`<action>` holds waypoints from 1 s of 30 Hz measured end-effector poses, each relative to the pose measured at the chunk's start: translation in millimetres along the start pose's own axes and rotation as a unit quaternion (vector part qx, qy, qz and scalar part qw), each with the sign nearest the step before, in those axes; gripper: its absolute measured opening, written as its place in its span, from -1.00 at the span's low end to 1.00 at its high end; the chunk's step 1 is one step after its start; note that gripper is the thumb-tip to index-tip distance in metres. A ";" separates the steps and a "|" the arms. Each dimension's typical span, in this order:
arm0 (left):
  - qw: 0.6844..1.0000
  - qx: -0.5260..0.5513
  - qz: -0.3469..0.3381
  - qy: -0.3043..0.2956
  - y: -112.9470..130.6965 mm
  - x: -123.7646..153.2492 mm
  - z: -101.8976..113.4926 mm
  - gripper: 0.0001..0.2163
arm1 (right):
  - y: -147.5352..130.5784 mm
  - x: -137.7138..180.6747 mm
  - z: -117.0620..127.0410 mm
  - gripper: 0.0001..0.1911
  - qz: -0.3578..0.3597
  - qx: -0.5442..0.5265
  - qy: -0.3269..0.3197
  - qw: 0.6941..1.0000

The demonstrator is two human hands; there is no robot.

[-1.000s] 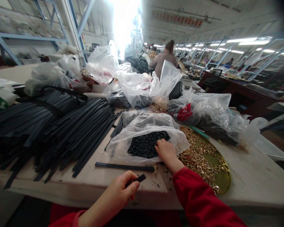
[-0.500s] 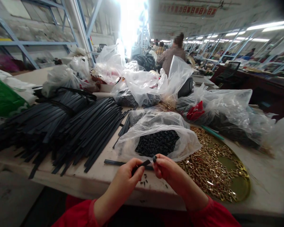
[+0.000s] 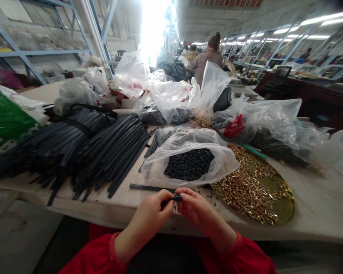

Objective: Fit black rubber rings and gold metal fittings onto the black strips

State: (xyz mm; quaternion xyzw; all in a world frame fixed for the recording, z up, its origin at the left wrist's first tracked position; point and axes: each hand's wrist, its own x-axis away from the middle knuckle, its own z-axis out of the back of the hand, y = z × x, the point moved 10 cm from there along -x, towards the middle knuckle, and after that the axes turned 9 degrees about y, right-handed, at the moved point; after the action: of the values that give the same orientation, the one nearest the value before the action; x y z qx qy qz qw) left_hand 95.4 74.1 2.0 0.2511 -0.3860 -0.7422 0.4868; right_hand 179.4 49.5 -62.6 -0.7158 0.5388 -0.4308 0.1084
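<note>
My left hand (image 3: 154, 209) is closed around a short black strip (image 3: 168, 200) that points toward my right hand. My right hand (image 3: 196, 207) pinches the strip's far end, where a small black loop (image 3: 177, 197) seems to sit; the fingertips partly hide it. Both hands are over the table's front edge. Just beyond them lies a single long black strip (image 3: 148, 187). An open clear plastic bag (image 3: 225, 167) full of small black loops (image 3: 188, 163) stands behind it. To the right is a round gold tray (image 3: 284, 213) with many gold metal clasps (image 3: 254, 194).
Bundles of long black strips (image 3: 108, 152) cover the table's left side. Filled plastic bags (image 3: 177, 99) line the back, and more (image 3: 274, 125) lie at the right. A teal stick (image 3: 254, 151) lies by the tray. Another person (image 3: 207, 61) is farther back.
My hands have come together: the small loop in my right fingers, apart from the strip before, now meets the strip's end. The camera view has shifted slightly.
</note>
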 end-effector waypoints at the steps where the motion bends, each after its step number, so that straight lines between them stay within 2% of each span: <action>1: 1.000 -0.003 0.003 0.005 -1.6 0.4 0.7 -0.82 | 2.1 0.9 2.6 -0.78 -0.007 -0.013 0.011 1.000; 3: 1.000 -0.011 0.011 0.015 -5.4 1.2 1.8 -0.83 | 2.6 1.8 8.3 -0.75 0.001 -0.036 0.039 0.999; 10: 0.998 0.026 0.058 0.027 -17.4 2.6 -1.9 -0.84 | -3.1 2.7 21.3 -0.73 0.098 -0.041 0.120 0.987; 16: 0.994 0.066 0.076 0.032 -19.3 2.7 -3.7 -0.84 | 4.5 -1.1 23.9 -0.71 0.102 -0.024 0.118 0.987; 19: 0.991 0.091 0.093 0.019 -22.6 3.1 -10.9 -0.85 | 1.9 -1.2 28.8 -0.71 0.135 0.001 0.136 0.982; 23: 0.981 0.137 0.136 -0.006 -30.0 6.3 -23.3 -0.83 | -5.9 3.8 29.7 -0.75 0.199 0.093 0.155 0.963; 25: 0.980 0.141 0.137 0.001 -31.0 7.2 -23.2 -0.82 | -8.2 6.2 27.4 -0.76 0.218 0.128 0.152 0.956; 30: 0.984 0.138 0.111 0.023 -27.5 8.9 -21.0 -0.80 | 1.2 4.7 25.3 -0.74 0.183 0.086 0.143 0.969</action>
State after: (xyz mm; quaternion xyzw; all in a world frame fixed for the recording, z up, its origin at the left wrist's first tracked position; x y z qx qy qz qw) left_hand 93.0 65.4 -32.5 0.2886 -0.4984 -0.6175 0.5358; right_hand 197.4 37.1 -76.4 -0.5239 0.6319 -0.5457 0.1685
